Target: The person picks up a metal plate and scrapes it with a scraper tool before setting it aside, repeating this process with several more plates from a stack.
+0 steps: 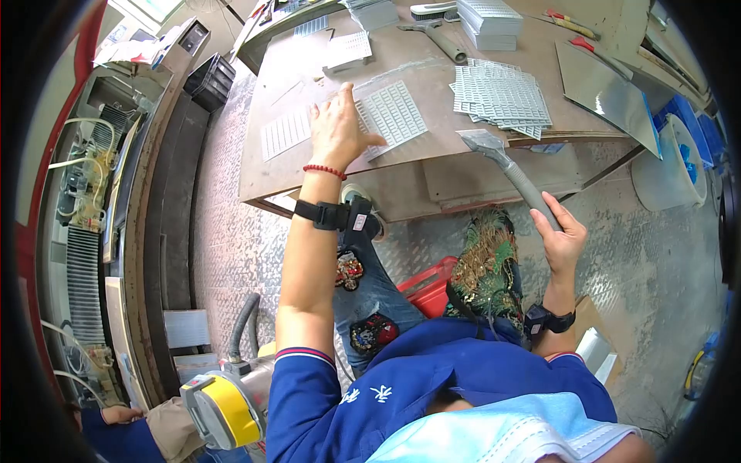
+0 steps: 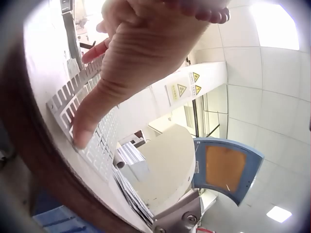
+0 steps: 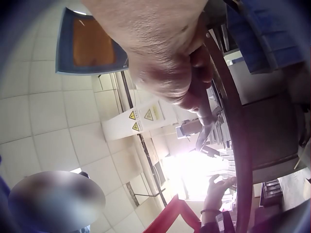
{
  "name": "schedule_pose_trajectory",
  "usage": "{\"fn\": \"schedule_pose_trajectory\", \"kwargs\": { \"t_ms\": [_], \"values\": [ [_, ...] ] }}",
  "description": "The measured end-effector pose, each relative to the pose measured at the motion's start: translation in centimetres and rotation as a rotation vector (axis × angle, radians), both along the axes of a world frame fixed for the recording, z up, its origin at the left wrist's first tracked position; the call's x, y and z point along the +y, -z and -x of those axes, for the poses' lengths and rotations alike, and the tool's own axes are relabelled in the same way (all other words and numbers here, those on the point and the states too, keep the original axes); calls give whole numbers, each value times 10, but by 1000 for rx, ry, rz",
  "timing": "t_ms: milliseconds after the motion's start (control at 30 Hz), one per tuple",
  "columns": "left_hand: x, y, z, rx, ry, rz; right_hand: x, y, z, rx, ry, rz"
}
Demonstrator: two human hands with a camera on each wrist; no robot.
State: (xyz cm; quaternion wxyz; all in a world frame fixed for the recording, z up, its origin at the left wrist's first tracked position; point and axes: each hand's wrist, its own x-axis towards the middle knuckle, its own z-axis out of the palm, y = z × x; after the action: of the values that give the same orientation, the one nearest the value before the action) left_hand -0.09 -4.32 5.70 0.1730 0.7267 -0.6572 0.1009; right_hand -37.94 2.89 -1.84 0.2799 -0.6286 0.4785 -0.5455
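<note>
My left hand [image 1: 337, 137] is over the near part of the table [image 1: 247, 174], between two thin white sheets with rows of slots. Its fingers point away from me and its thumb reaches across the right slotted sheet [image 1: 397, 116]. In the left wrist view the thumb's tip rests at that sheet's near edge. The left slotted sheet [image 1: 284, 136] lies flat beside the hand. My right hand [image 1: 563, 238] grips the grey tube of a vacuum nozzle [image 1: 521, 179], its wide clear head angled up to the table's front edge. The palm side of this hand is hidden in the right wrist view.
A loose pile of slotted sheets [image 1: 502, 96] lies right on the table, near a metal plate [image 1: 606, 92]. Behind are neat stacks [image 1: 490, 27], a second nozzle [image 1: 444, 40] and a brush [image 1: 434, 10]. A yellow vacuum cleaner [image 1: 235, 413] stands at left; a white bucket [image 1: 664, 174] at right.
</note>
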Motion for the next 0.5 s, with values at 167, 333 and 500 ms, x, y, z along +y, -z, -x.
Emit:
{"fn": "schedule_pose_trajectory", "kwargs": {
  "t_ms": [167, 333, 500],
  "values": [
    [18, -39, -23, 303, 63, 76, 4, 0, 3, 15, 9, 24],
    [32, -51, -37, 151, -19, 73, 6, -3, 2, 49, -3, 6],
    [56, -56, -69, 522, -51, 373, 2, -10, -9, 95, -30, 89]
  ]
}}
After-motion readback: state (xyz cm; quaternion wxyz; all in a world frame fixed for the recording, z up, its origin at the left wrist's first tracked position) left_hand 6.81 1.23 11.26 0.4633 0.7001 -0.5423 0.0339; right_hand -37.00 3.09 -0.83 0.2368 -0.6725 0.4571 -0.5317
